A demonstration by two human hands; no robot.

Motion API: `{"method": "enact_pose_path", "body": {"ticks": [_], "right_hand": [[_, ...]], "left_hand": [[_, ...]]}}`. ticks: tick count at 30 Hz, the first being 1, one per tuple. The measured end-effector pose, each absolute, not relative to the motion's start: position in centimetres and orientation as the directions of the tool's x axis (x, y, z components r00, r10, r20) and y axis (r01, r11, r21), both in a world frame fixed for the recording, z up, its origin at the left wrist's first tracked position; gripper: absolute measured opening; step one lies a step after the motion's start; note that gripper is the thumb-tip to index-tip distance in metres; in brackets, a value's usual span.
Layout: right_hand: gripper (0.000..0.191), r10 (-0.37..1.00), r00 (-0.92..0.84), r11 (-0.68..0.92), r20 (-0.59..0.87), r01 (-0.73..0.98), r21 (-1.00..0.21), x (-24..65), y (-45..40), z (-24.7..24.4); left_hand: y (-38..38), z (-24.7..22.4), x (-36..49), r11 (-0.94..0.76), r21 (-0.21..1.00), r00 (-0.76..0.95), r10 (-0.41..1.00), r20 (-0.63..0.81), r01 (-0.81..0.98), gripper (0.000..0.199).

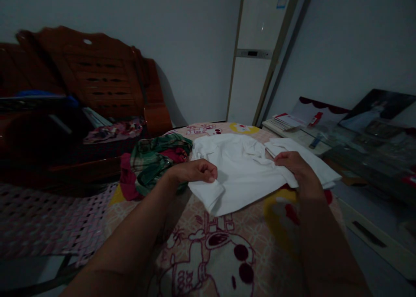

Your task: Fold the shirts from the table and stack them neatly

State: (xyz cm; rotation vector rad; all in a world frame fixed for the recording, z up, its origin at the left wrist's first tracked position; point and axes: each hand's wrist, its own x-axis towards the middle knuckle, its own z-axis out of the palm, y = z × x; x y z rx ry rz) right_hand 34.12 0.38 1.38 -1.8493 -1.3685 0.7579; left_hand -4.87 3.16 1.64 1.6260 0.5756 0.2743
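Left hand (203, 170), fingers curled closed, is pinching the near-left edge of the white shirt (240, 165); right hand (291, 162), thumb meeting fingertips, is pinching its right side. Shirt is lying on the cloth-covered worktop (260, 227); uneven pulling could be creasing it or disturbing the adjacent folded white stack (316, 165).

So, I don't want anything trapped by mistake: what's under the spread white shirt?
Cartoon-dog-print cloth shows around the white shirt and appears to run beneath it. The part the shirt covers, and anything lying there, is hidden from view.
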Motion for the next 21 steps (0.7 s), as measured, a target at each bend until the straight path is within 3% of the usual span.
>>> {"method": "enact_pose_path", "body": {"ticks": [4, 6, 12, 15, 18, 21], "right_hand": [[0.010, 0.995, 0.039, -0.093, -0.096, 0.749, -0.656, 34.6, -1.1, 3.0], [0.008, 0.987, -0.045, -0.054, -0.154, 0.810, -0.584, 34.2, -1.5, 3.4], [0.005, 0.978, -0.052, -0.061, -0.202, 0.856, -0.513, 33.3, -2.3, 4.6], [0.008, 0.985, -0.075, -0.010, -0.152, 0.868, -0.496, 33.6, -3.1, 5.7], [0.024, 0.994, -0.021, -0.031, -0.110, 0.890, -0.455, 33.9, -3.7, 6.6], [0.033, 0.997, 0.062, -0.080, -0.055, 0.882, -0.464, 33.8, -3.7, 6.8]], "left_hand": [[3.3, 2.5, -6.5, -0.047, 0.965, 0.852, 0.482, -0.205, 0.259, 0.033], [3.0, 2.5, -5.9, -0.064, 0.957, 0.885, 0.402, -0.234, 0.283, 0.032], [1.6, 2.3, -3.0, -0.115, 0.950, 0.948, 0.170, -0.268, 0.290, 0.026], [1.2, 2.4, -2.6, -0.124, 0.942, 0.944, 0.152, -0.291, 0.311, 0.026], [1.5, 2.1, -2.7, -0.151, 0.934, 0.942, 0.152, -0.300, 0.322, 0.027], [2.8, 0.7, -3.1, -0.169, 0.933, 0.919, 0.297, -0.258, 0.317, 0.032]]}}
